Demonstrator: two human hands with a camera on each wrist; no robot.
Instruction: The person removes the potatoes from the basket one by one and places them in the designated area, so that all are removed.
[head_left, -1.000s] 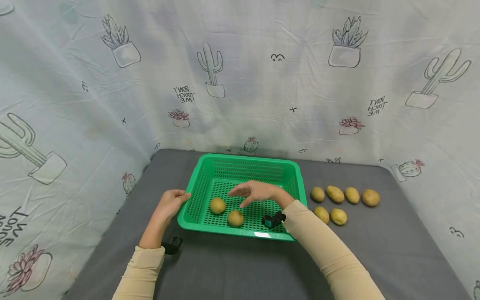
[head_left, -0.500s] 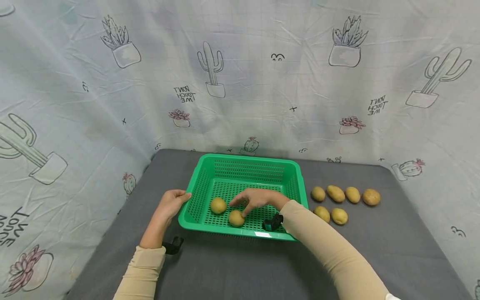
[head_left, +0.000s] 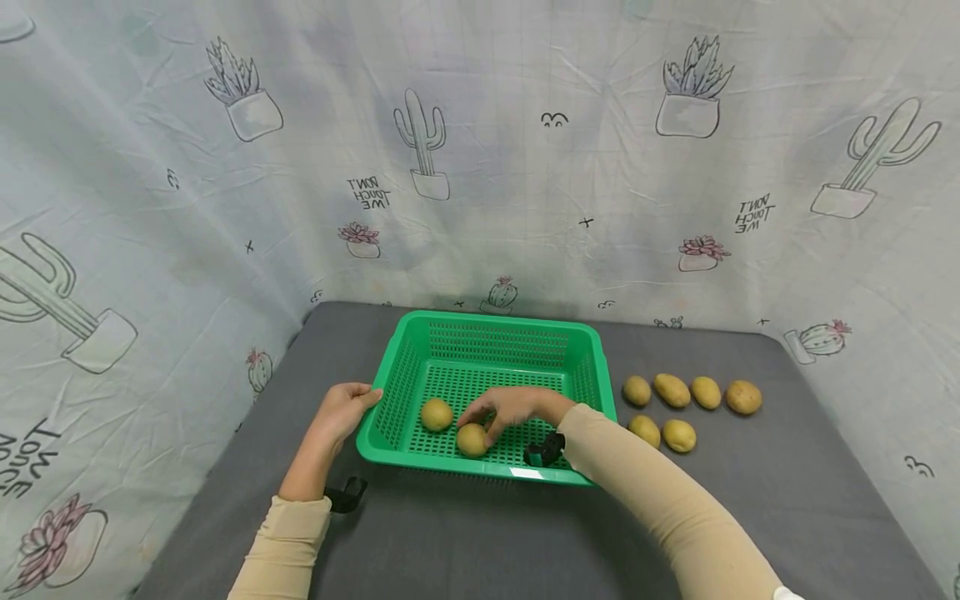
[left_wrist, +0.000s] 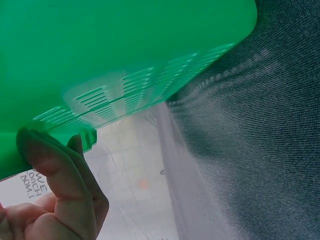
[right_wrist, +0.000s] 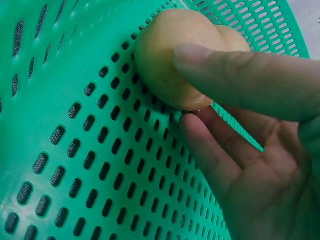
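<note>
A green plastic basket (head_left: 517, 472) with slotted walls and floor stands on the grey cloth. My left hand (head_left: 343, 410) grips its left rim; in the left wrist view the fingers (left_wrist: 60, 175) curl under the rim's edge. Inside the basket, my right hand (head_left: 510, 406) holds a round yellow-brown potato (head_left: 472, 440) near the front wall. The right wrist view shows the thumb (right_wrist: 200, 57) on top of that potato (right_wrist: 165, 60) and other fingers beneath its side. Another potato (head_left: 437, 414) lies just left of it on the basket floor.
Several potatoes (head_left: 672, 390) lie in two rows on the grey cloth (head_left: 750, 492) right of the basket. A pale curtain (head_left: 495, 150) printed with cacti hangs behind and at the sides. Black straps (head_left: 545, 450) sit at the wrists.
My right hand has come down toward the front potato, and its thumb and fingers have closed around it. The left hand stays on the rim; the basket has hardly moved.
</note>
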